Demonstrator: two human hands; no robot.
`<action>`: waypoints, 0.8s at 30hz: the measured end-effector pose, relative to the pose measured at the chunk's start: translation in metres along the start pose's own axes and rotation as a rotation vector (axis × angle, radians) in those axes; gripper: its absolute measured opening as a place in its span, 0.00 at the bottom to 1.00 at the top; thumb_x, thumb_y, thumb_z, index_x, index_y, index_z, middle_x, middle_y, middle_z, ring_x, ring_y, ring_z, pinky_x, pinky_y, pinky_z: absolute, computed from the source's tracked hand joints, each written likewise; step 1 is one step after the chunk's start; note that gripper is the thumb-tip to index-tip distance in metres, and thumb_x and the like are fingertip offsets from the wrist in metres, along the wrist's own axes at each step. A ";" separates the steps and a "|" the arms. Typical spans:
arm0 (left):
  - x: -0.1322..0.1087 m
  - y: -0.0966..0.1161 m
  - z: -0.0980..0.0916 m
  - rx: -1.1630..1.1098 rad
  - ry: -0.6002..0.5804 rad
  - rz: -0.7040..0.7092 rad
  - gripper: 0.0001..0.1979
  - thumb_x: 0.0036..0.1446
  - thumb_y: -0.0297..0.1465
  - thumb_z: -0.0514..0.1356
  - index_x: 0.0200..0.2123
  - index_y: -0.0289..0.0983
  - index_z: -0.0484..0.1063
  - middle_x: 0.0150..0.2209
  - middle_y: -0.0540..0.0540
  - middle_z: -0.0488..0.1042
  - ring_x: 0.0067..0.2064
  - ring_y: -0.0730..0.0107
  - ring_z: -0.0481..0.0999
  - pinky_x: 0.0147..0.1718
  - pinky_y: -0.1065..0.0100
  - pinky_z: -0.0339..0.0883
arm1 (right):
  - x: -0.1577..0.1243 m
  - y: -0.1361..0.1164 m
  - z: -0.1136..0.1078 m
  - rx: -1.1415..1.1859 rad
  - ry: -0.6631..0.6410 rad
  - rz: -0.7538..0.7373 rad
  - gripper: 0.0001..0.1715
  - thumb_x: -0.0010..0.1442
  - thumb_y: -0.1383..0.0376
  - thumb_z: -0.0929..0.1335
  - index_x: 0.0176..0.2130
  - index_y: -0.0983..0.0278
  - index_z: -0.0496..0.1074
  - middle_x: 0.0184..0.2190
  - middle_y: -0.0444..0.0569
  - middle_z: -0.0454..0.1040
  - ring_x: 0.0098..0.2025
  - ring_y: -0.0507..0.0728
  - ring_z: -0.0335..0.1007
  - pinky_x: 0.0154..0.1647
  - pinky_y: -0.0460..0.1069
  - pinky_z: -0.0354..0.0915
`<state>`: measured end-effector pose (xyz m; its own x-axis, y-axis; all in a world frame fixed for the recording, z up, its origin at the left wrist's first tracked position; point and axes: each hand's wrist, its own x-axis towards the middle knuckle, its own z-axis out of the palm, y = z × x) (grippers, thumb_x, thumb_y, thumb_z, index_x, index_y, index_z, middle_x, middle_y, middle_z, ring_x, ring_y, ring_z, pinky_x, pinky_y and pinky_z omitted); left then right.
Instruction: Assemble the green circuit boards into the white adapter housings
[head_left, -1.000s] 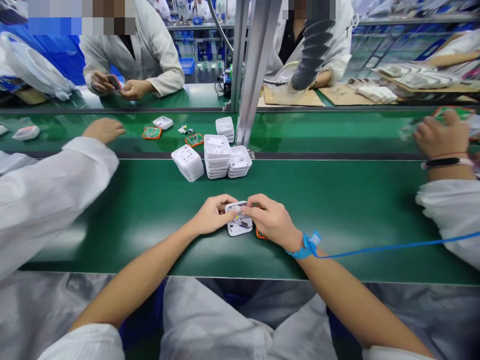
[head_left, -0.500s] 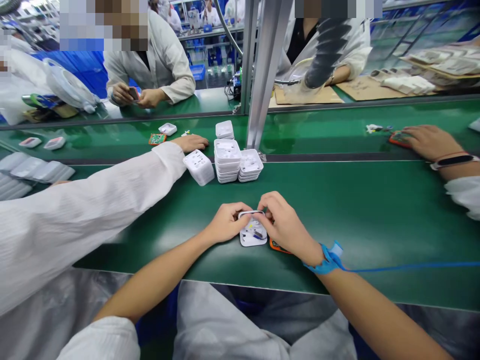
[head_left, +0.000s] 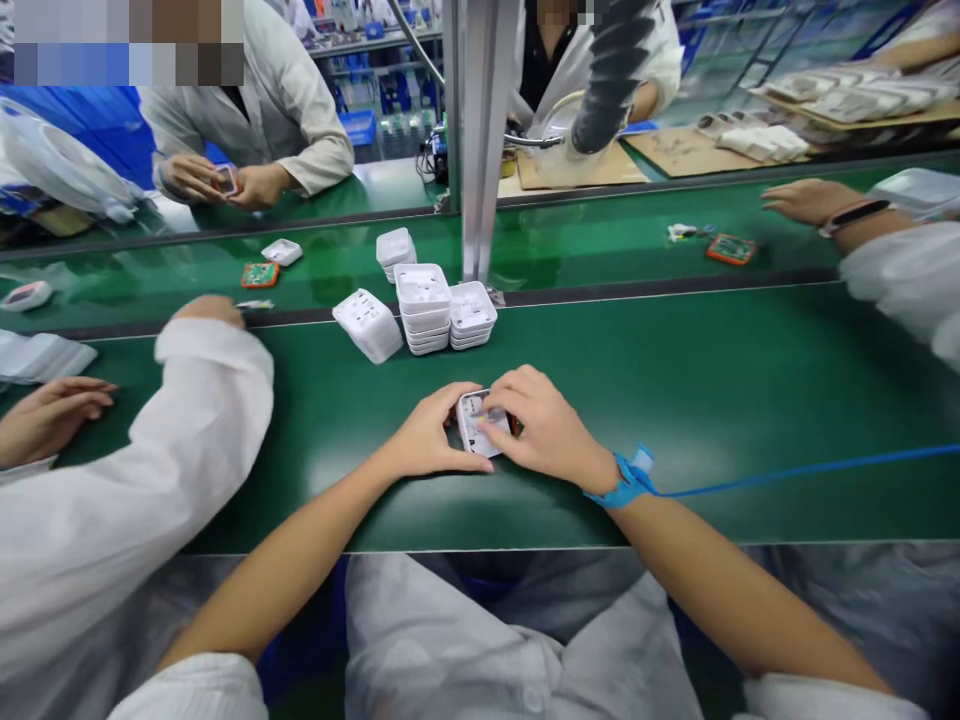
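Note:
A small square white plastic case (head_left: pixel 474 432) lies on the green work surface, its inner side facing up. My left hand (head_left: pixel 431 432) grips it at the left, fingers by the upper edge and thumb by the lower one. Over the case's right half, my right hand (head_left: pixel 541 425) is curled with thumb and fingertips inside it; whatever they pinch is too small to make out. A blue wrist strap (head_left: pixel 626 482) circles my right wrist. An orange-edged part (head_left: pixel 516 426) shows just beside the case, mostly hidden by my right hand.
Ahead stand stacked white cases (head_left: pixel 425 310) and a tilted stack (head_left: pixel 367 325). A metal post (head_left: pixel 484 140) rises behind them. Orange-framed circuit boards (head_left: pixel 260 275) lie on the far strip. A co-worker's sleeve (head_left: pixel 217 400) reaches in at left; another person's hand (head_left: pixel 806 200) is at right.
The case has turned and slid slightly; my left thumb has moved to its lower edge and my right fingers into it. The left co-worker's arm has pulled back. The right person's hand has left the circuit board.

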<state>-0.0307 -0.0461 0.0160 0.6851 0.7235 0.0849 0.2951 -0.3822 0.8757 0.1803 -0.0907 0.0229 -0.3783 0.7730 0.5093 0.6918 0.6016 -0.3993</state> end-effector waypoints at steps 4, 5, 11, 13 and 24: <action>0.001 -0.001 0.003 -0.020 0.001 -0.020 0.50 0.33 0.49 0.78 0.58 0.37 0.66 0.45 0.43 0.74 0.32 0.71 0.69 0.32 0.68 0.68 | -0.003 -0.002 0.002 0.008 -0.093 -0.039 0.05 0.64 0.63 0.71 0.38 0.63 0.74 0.37 0.50 0.77 0.43 0.58 0.65 0.42 0.53 0.58; 0.001 -0.001 0.003 -0.009 -0.001 -0.019 0.51 0.32 0.49 0.78 0.58 0.37 0.66 0.43 0.44 0.73 0.31 0.72 0.68 0.32 0.68 0.68 | -0.004 -0.002 0.002 0.003 -0.082 -0.038 0.04 0.65 0.64 0.70 0.38 0.63 0.74 0.37 0.49 0.77 0.43 0.58 0.66 0.42 0.53 0.58; 0.001 -0.001 0.004 0.027 0.012 0.001 0.50 0.34 0.49 0.78 0.59 0.36 0.66 0.39 0.47 0.72 0.30 0.73 0.67 0.32 0.68 0.67 | -0.011 -0.005 0.006 -0.198 0.066 -0.133 0.08 0.68 0.68 0.67 0.37 0.65 0.75 0.33 0.49 0.79 0.40 0.58 0.66 0.39 0.54 0.56; 0.001 0.000 0.004 0.014 0.020 -0.015 0.51 0.34 0.48 0.78 0.59 0.35 0.66 0.37 0.49 0.71 0.29 0.74 0.66 0.30 0.69 0.66 | -0.012 -0.006 0.008 -0.247 0.096 -0.146 0.09 0.68 0.69 0.66 0.36 0.65 0.76 0.32 0.49 0.79 0.39 0.58 0.66 0.38 0.54 0.55; 0.000 0.001 0.010 -0.164 0.036 -0.103 0.48 0.33 0.44 0.79 0.57 0.38 0.67 0.37 0.49 0.69 0.28 0.78 0.61 0.24 0.74 0.62 | -0.011 -0.007 0.015 -0.166 0.101 -0.070 0.13 0.71 0.67 0.63 0.36 0.65 0.74 0.34 0.51 0.77 0.37 0.57 0.66 0.38 0.54 0.55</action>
<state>-0.0234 -0.0520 0.0122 0.6318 0.7751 0.0047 0.2479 -0.2078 0.9462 0.1704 -0.0999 0.0083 -0.3711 0.7016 0.6083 0.7613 0.6049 -0.2333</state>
